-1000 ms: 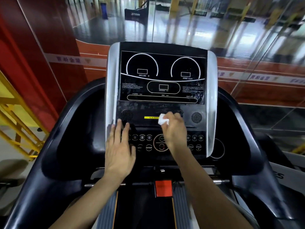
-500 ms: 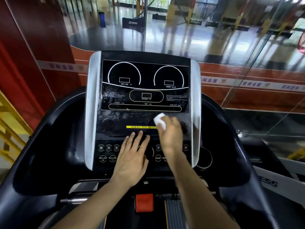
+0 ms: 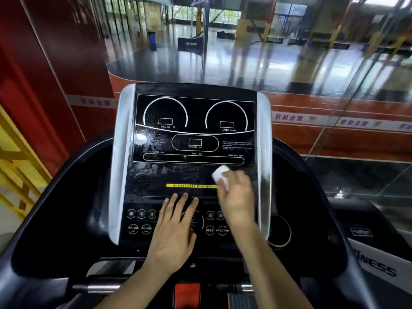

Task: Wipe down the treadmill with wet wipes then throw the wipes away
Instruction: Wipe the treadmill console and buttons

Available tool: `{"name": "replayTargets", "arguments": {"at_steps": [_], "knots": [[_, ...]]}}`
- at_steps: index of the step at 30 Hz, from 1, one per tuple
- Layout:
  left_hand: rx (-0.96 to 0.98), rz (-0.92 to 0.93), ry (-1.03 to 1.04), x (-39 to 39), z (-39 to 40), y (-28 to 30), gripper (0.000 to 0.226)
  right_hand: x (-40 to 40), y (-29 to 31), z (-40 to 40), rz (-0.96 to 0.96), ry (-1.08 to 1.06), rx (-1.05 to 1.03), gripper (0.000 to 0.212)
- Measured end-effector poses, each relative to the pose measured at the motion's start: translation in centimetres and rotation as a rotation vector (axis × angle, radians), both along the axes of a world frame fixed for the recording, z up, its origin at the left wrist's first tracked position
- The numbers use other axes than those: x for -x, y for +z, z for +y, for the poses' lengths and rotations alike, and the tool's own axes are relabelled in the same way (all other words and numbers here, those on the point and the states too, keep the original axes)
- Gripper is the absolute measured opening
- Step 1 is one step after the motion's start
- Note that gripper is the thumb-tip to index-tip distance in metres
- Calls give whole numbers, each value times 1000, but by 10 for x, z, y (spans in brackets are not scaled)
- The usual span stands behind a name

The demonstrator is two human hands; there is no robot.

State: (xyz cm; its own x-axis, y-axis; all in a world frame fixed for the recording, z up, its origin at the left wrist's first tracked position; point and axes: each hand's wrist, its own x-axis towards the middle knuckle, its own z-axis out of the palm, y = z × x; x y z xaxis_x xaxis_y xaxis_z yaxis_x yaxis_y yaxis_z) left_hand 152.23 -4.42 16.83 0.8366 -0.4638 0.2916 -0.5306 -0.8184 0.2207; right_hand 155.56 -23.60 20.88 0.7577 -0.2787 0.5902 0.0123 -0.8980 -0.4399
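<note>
Pinching wet wipe [image 3: 220, 172] against console [image 3: 191, 172], right hand [image 3: 237, 197] fingers closed

The treadmill console [image 3: 194, 130] is glossy black plastic (smeared wet below the display), flanked by brushed silvery side trims [image 3: 121, 163]; the wipe [image 3: 220, 173] looks soft white cloth.

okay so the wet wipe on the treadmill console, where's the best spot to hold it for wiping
Bunch the wet wipe under the right hand, coming from below as now. It is wadded small, so the fingers press it flat on the console, leaving its top edge free to lead.
</note>
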Motion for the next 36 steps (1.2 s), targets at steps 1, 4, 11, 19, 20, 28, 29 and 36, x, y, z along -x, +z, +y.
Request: {"name": "replayTargets", "arguments": {"at_steps": [1, 4, 11, 19, 20, 28, 29, 36], "knots": [[2, -4, 2, 0, 0, 0, 81, 1, -3, 9, 30, 52, 17, 15], [3, -3, -2, -1, 2, -1, 84, 0, 0, -2, 88, 75, 18, 13], [14, -23, 14, 1, 0, 1, 85, 44, -15, -55, 139, -148, 61, 17], [-11, -2, 15, 3, 2, 5, 83, 60, -40, -31, 26, -90, -225, 7], [-16, 4, 12, 4, 3, 4, 83, 61, -42, -32, 37, -86, -262, 4], [22, 10, 10, 7, 14, 5, 82, 67, -53, -21, 25, -81, -208, 3], [28, 8, 19, 7, 19, 5, 81, 68, -54, -21, 23, -91, -180, 2], [78, 64, 169, 16, 82, -9, 80, 50, -66, 25, -19, 8, 51, 13]]}}
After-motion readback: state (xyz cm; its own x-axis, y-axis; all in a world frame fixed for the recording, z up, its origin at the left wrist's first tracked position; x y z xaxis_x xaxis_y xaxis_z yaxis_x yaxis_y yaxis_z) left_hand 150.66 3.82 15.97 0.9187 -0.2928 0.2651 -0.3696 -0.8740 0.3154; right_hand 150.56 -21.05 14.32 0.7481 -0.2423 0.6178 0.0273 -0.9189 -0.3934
